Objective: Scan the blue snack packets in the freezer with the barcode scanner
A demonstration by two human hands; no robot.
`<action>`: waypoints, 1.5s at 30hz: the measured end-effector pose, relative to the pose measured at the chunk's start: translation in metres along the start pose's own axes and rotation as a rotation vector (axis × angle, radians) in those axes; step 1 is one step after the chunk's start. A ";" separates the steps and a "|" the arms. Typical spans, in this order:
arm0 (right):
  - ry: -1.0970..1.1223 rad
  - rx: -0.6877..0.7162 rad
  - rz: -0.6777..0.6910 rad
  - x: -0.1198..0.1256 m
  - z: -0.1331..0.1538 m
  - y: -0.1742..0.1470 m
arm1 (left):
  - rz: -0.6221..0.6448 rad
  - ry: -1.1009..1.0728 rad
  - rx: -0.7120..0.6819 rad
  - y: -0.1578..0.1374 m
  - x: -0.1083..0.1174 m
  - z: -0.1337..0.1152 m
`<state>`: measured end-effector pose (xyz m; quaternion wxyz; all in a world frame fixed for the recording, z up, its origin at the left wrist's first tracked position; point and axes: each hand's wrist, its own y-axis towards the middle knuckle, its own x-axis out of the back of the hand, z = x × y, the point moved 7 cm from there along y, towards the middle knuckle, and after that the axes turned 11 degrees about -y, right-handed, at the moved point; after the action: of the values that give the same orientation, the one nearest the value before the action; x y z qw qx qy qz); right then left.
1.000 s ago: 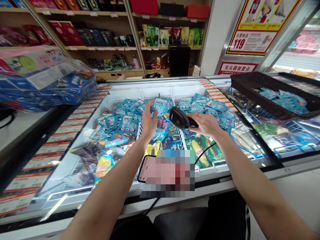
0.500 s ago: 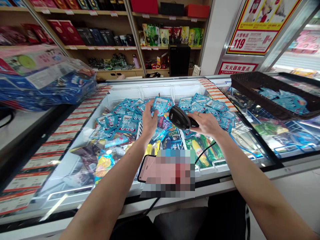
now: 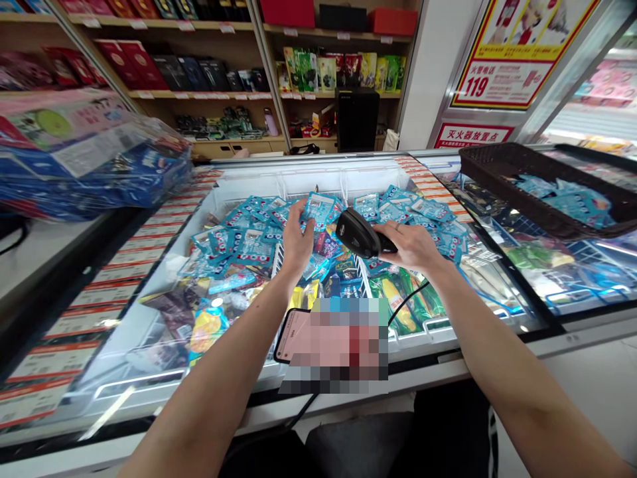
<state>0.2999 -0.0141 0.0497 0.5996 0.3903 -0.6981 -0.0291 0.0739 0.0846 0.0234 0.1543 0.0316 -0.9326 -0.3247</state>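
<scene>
In my right hand is a black barcode scanner, its head pointing left toward a small blue packet. My left hand grips that packet at its left edge, with the printed barcode side turned up. The scanner is apart from the packet. Many like blue packets lie heaped on both sides, with a left pile and a right pile in the freezer chest. Below my hands, a wire basket holds colourful ice cream wrappers. The scanner's cable runs down toward me.
A phone, partly blurred out, lies at the freezer's front edge. A brown woven basket with more blue packets stands at the right. Plastic-wrapped cartons sit at the left. Price labels line the left rim; shelves stand behind.
The scanner and my right hand have shifted very slightly. My left hand and the packet stay in place.
</scene>
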 end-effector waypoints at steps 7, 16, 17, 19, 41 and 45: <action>-0.062 -0.192 0.000 -0.002 -0.019 -0.002 | -0.154 0.055 -0.005 -0.001 0.014 -0.005; -0.122 -0.403 -0.027 0.001 -0.036 -0.006 | 0.143 0.300 -0.174 -0.004 -0.012 -0.028; -0.126 -0.404 -0.023 0.001 -0.036 -0.006 | 0.211 0.322 -0.165 -0.006 -0.018 -0.025; -0.131 -0.406 -0.016 0.000 -0.036 -0.006 | 0.260 0.373 -0.141 -0.008 -0.024 -0.020; -0.129 -0.410 0.002 -0.006 -0.035 -0.007 | 0.677 0.425 -0.204 -0.022 -0.053 -0.030; -0.124 -0.408 -0.003 -0.006 -0.034 -0.007 | 0.522 0.441 -0.155 -0.015 -0.044 -0.026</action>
<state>0.3322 -0.0010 0.0510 0.6219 0.2593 -0.7128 -0.1948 0.1235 0.0643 0.0214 0.4318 -0.1503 -0.8261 -0.3293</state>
